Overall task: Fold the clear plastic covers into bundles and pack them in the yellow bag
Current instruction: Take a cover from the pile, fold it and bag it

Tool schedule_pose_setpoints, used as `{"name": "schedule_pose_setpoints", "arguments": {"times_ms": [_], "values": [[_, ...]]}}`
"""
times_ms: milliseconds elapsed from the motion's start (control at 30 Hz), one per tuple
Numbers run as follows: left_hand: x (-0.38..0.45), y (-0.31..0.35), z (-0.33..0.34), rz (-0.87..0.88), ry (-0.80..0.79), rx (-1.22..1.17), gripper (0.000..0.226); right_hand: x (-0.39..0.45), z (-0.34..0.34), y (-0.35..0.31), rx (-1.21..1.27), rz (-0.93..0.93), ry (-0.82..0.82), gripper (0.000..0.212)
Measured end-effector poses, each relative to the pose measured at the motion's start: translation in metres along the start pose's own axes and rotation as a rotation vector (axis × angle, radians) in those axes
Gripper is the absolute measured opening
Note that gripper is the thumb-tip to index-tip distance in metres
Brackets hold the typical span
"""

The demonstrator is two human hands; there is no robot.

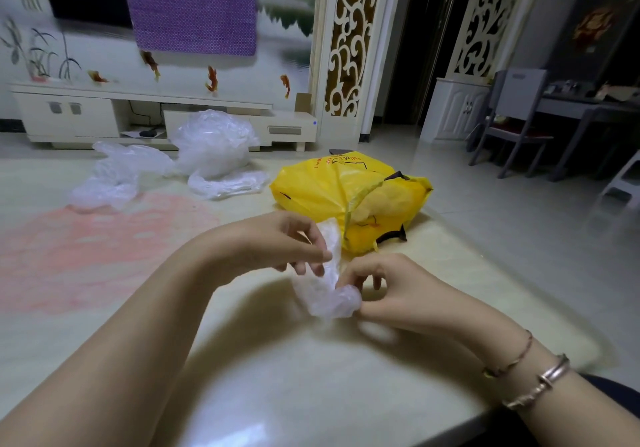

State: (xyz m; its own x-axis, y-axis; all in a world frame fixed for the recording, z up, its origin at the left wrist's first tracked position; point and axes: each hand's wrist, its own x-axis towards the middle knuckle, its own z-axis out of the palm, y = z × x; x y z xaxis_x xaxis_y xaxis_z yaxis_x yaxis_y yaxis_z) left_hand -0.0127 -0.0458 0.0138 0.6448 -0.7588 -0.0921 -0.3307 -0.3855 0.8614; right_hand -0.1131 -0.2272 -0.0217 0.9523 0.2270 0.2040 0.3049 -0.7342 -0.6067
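A clear plastic cover, rolled into a narrow bundle, hangs just above the table between both hands. My left hand pinches its upper part with thumb and fingers. My right hand grips the crumpled lower end. Just behind them the yellow bag lies on the table with its mouth open toward me and black handles showing. Loose clear covers sit farther back: a big puffed heap, a flatter one at the left and a small one.
The cream table has a pale red patterned area at the left. Its right edge drops to the floor, where grey chairs and a desk stand. A low TV cabinet runs along the back wall.
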Motion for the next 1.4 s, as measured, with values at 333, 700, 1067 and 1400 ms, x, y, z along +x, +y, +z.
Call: {"name": "schedule_pose_setpoints", "arguments": {"times_ms": [333, 700, 1067, 1400], "values": [[0.011, -0.010, 0.011, -0.217, 0.031, 0.003, 0.024, 0.023, 0.007, 0.010, 0.251, 0.187, 0.206, 0.026], [0.019, -0.020, 0.017, -0.286, 0.170, 0.137, 0.042, 0.032, 0.007, 0.009, 0.160, 0.176, 0.344, 0.028], [0.008, -0.014, 0.008, -0.312, 0.016, -0.053, 0.038, 0.010, 0.016, 0.008, -0.291, -0.046, 0.082, 0.042], [-0.004, -0.002, -0.001, -0.113, -0.067, 0.154, 0.031, 0.017, 0.015, 0.011, -0.014, 0.069, 0.142, 0.026]]}}
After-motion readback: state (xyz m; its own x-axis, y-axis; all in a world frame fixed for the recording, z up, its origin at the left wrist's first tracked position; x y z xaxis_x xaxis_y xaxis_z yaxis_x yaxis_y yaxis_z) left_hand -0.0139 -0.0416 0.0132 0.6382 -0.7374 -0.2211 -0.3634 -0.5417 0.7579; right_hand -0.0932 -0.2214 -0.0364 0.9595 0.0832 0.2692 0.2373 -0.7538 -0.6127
